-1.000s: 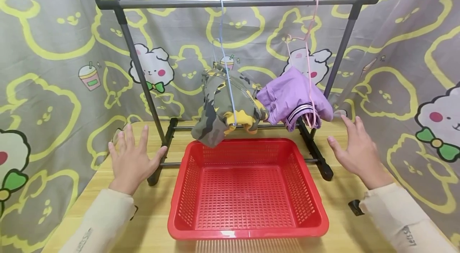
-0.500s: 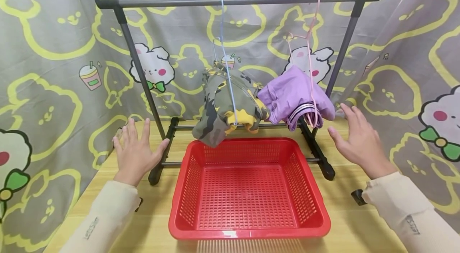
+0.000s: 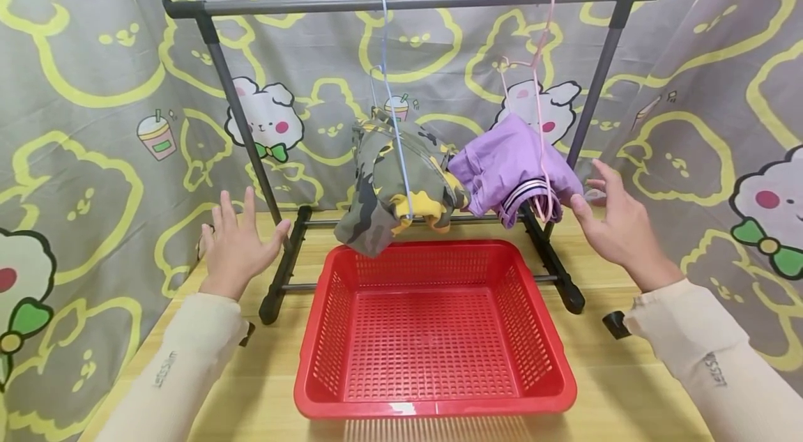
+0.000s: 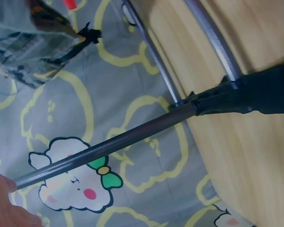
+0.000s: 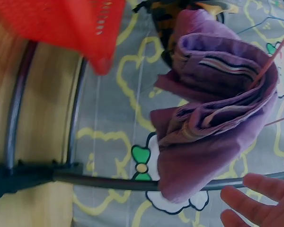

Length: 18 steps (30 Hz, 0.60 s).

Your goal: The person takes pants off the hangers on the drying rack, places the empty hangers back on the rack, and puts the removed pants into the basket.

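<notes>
My left hand (image 3: 237, 250) is held up with fingers spread beside the left post of a dark clothes rack (image 3: 414, 4), holding nothing. On the other side, my right hand (image 3: 620, 233) is raised with its fingers relaxed, close to a purple garment (image 3: 502, 156) with striped ribbing. That garment is folded over a pink hanger (image 3: 538, 93) on the rail. Left of it, a camouflage garment (image 3: 401, 156) with yellow patches hangs on a blue hanger (image 3: 387, 58). In the right wrist view, fingertips (image 5: 246, 203) show below the purple cloth (image 5: 203, 156), apart from it.
A red perforated plastic basket (image 3: 433, 407) stands on the wooden table (image 3: 270, 386) in front of the rack. The rack's black feet (image 3: 285, 275) flank it. A grey patterned curtain (image 3: 81, 184) encloses the back and sides.
Both hands have risen slightly, and the right fingers have drawn closer to the purple garment's side. The garments, hangers and basket stay where they were.
</notes>
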Tool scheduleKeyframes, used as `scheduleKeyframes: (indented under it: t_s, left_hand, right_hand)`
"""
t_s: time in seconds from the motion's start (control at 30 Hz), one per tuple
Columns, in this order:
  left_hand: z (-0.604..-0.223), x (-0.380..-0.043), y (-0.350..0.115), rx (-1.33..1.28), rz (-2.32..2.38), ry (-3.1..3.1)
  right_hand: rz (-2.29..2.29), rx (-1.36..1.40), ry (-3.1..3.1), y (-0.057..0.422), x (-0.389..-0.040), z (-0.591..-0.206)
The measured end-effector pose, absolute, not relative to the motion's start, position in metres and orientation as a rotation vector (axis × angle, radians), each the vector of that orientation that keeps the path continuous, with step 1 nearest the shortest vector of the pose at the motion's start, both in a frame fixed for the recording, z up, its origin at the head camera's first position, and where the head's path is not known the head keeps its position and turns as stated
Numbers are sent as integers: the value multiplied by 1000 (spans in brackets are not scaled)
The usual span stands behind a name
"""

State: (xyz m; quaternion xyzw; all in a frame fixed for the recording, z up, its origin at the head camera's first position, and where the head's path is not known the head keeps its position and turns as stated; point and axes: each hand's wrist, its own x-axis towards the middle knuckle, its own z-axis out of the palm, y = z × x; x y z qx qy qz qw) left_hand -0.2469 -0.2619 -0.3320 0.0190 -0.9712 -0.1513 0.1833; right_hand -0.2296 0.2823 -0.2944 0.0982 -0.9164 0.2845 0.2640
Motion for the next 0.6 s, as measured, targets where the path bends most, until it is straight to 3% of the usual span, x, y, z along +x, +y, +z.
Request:
scheduleKeyframes:
  t_s: [0.6]
  left_hand:
    - [-298,-277,-263,43,-980,-2683]
  right_hand:
    - [1369,286,-2401,259,-243,-252]
